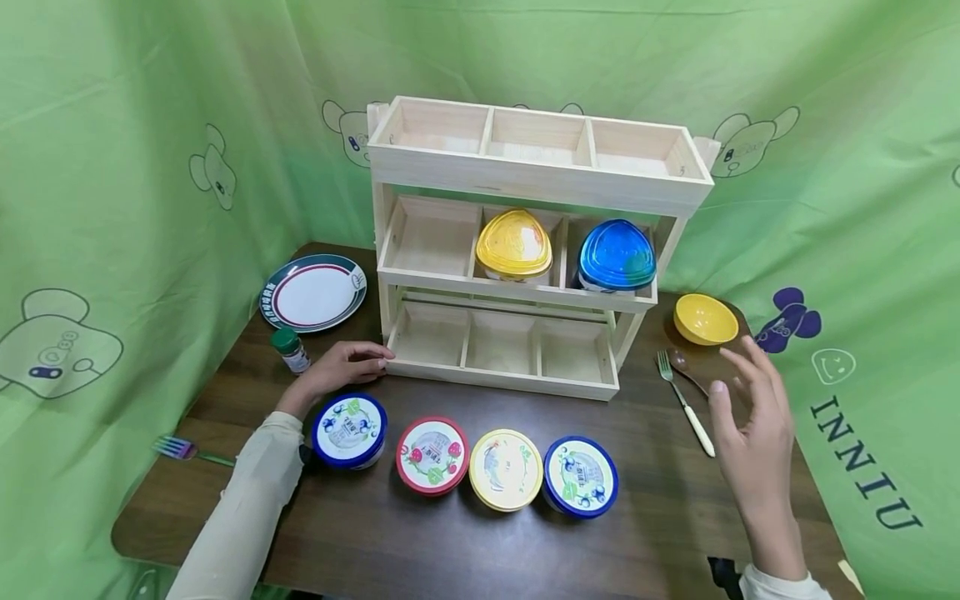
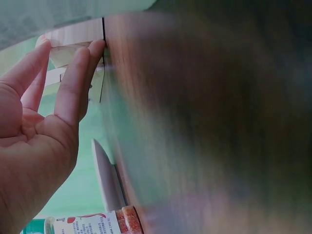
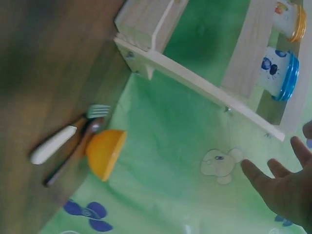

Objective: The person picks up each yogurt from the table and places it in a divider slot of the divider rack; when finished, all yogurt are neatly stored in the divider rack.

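My left hand (image 1: 348, 363) reaches to the bottom tier of a pale wooden three-tier shelf (image 1: 495, 379). Its fingertips touch the tier's front left corner, and in the left wrist view the fingers (image 2: 73, 87) are fairly straight against the wood. My right hand (image 1: 756, 425) is raised over the table's right side, fingers spread and holding nothing. The middle tier bears a yellow-lidded tub (image 1: 514, 243) in its centre compartment and a blue-lidded tub (image 1: 617, 255) in its right one. Both tubs also show in the right wrist view.
Before the shelf stand round tubs: blue-rimmed (image 1: 349, 430), red-rimmed (image 1: 432, 456), yellow-rimmed (image 1: 506, 470) and another blue-rimmed (image 1: 581, 477). Leftward are a plate (image 1: 313, 292), a green-capped jar (image 1: 290, 350) and a fork (image 1: 191, 451). Rightward lie a yellow bowl (image 1: 705, 319), a white-handled fork (image 1: 686, 404) and a spoon (image 1: 681, 363).
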Available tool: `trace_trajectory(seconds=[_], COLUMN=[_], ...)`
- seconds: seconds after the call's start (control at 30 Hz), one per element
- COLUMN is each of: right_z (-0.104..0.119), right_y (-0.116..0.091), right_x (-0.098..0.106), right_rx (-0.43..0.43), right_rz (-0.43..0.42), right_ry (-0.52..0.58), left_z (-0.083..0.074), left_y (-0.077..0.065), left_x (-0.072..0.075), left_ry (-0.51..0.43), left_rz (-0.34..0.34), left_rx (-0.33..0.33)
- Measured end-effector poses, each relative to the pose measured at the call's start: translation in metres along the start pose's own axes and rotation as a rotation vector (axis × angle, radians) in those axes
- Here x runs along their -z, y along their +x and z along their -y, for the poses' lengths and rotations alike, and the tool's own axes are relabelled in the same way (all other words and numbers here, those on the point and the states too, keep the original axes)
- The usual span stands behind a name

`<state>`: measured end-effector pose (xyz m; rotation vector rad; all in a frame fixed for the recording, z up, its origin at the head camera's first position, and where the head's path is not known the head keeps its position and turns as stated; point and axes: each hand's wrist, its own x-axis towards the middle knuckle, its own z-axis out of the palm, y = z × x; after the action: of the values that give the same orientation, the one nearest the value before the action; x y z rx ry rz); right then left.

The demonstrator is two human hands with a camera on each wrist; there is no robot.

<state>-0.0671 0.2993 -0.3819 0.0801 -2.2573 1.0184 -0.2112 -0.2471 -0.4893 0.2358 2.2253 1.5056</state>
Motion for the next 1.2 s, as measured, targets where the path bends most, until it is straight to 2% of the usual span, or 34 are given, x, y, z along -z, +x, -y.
trace_trajectory(seconds=[0.17,0.3,0.53,0.8,0.87,1.03,1.2], right_z=[-0.004,-0.008,0.002,0.021,0.024,0.026,0.026], right_y=[-0.025,-0.051,-0.089,-0.113,-0.118,-0.128,-0.135], right_x=[0.001,-0.005,-0.025,-0.047,-0.052,-0.063,-0.070], right_rx=[-0.207,-0.318,-0.356,-0.538,-0.548,-0.505,-0.530], right_rz=[0.126,0.199,0.274,0.315,0.333,0.389,0.380], right_ry=[-0.003,0.104,0.246,0.406,0.421,0.380,0.391], left_z=[0.001,0.000,0.000,-0.001,-0.001,-0.001,-0.001], left_y=[0.001,0.002,0.002,0.000,0.000,0.000,0.001], left_x=[0.000,0.001,0.001,0.000,0.000,0.000,0.000], left_ry=[0.004,0.006,0.017,0.010,0.008,0.004,0.006], left_rz=[0.005,0.009,0.007,0.007,0.002,-0.007,-0.003], left_rx=[0.008,0.005,0.008,-0.012,-0.010,-0.003,-0.010])
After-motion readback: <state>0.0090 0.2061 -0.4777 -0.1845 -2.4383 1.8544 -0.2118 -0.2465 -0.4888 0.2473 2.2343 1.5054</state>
